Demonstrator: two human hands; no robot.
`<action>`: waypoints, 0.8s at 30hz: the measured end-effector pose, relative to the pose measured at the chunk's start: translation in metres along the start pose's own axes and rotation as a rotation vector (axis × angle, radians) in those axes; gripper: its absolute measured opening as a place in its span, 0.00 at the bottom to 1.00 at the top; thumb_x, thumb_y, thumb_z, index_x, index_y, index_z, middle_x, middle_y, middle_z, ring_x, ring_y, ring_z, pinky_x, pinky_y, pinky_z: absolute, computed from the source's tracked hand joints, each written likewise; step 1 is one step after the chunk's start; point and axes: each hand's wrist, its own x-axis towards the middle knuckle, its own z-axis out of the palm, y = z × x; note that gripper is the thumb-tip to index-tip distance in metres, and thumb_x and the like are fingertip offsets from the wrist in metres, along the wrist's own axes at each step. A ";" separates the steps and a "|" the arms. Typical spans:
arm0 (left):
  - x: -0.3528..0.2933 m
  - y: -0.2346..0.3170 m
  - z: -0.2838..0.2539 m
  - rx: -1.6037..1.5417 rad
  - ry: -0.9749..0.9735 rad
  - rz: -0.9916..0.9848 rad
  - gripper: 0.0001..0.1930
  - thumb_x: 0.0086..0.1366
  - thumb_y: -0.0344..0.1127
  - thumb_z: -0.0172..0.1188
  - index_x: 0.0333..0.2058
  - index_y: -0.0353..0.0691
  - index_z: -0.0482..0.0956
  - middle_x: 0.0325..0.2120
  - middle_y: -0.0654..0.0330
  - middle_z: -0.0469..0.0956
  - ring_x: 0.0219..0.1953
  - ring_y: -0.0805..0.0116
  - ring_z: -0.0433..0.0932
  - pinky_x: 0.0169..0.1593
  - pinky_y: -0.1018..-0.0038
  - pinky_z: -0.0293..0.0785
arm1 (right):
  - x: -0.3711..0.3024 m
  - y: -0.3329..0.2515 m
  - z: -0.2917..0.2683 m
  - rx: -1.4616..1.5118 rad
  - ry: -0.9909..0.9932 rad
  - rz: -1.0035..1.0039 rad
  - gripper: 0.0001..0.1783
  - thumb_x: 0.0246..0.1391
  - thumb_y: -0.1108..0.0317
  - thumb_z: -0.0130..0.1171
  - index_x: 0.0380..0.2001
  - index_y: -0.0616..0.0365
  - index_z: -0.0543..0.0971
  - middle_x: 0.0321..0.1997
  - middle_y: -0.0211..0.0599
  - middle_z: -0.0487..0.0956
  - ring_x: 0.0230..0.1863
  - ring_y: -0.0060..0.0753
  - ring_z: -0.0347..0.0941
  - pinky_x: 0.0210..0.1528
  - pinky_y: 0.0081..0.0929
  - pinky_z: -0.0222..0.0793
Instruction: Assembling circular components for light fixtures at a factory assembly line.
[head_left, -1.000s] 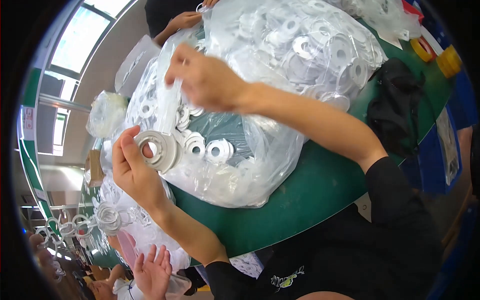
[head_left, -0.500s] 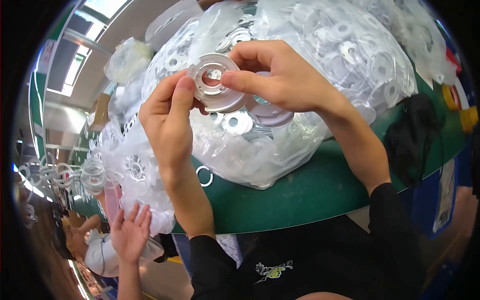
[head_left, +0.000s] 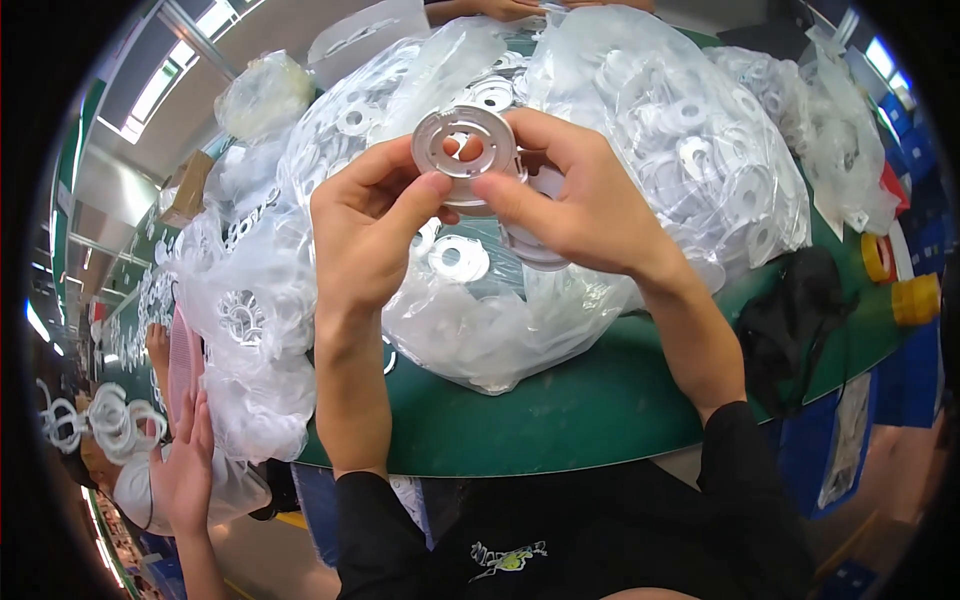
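Observation:
A round white plastic ring part (head_left: 436,128) with a stepped rim and an open centre is held upright between both hands, above an open clear plastic bag. My left hand (head_left: 372,215) pinches its lower left edge, the thumb on its face. On the right side, my right hand (head_left: 590,195) grips the same part, thumb pressed near the bottom. Fingertips show through the centre hole. Another pale disc (head_left: 537,252) shows under my right hand; whether that hand holds it I cannot tell. Flat white discs (head_left: 460,257) lie in the bag below.
Large clear bags (head_left: 690,130) full of white rings cover much of the green table (head_left: 520,435). A black cloth item (head_left: 795,310) and a yellow roll (head_left: 915,300) lie at right. Another person's hand (head_left: 185,465) is raised at lower left; more hands (head_left: 510,9) show at the far edge.
The ring part has shifted right in view and turned its face more toward me. My left thumb has moved down to its lower edge. The other person's hand has shifted left.

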 end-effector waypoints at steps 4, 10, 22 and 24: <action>0.002 0.002 -0.008 0.168 -0.009 0.014 0.12 0.54 0.22 0.53 0.40 0.27 0.72 0.30 0.56 0.76 0.29 0.73 0.75 0.29 0.80 0.73 | 0.001 -0.001 0.005 -0.126 0.002 -0.095 0.08 0.42 0.71 0.53 0.26 0.65 0.70 0.19 0.42 0.70 0.19 0.31 0.66 0.23 0.27 0.61; 0.002 -0.004 0.001 0.122 -0.129 0.061 0.18 0.53 0.20 0.54 0.44 0.32 0.68 0.32 0.57 0.75 0.31 0.73 0.75 0.29 0.80 0.74 | -0.002 -0.004 -0.002 -0.221 0.014 -0.076 0.07 0.40 0.72 0.53 0.25 0.65 0.69 0.18 0.44 0.70 0.19 0.35 0.66 0.23 0.29 0.61; -0.220 0.012 -0.060 0.469 0.978 0.401 0.23 0.52 0.25 0.57 0.47 0.31 0.59 0.32 0.57 0.69 0.29 0.73 0.71 0.27 0.80 0.70 | -0.001 0.017 -0.018 -0.410 -0.399 -0.102 0.19 0.38 0.77 0.57 0.39 0.61 0.70 0.30 0.39 0.73 0.31 0.35 0.70 0.35 0.27 0.67; -0.297 -0.026 -0.078 0.477 1.427 0.224 0.20 0.54 0.28 0.56 0.44 0.32 0.62 0.30 0.58 0.71 0.26 0.73 0.71 0.21 0.80 0.66 | -0.008 0.040 -0.012 -0.541 -0.406 -0.092 0.19 0.39 0.78 0.56 0.39 0.60 0.70 0.31 0.39 0.73 0.31 0.34 0.71 0.35 0.26 0.67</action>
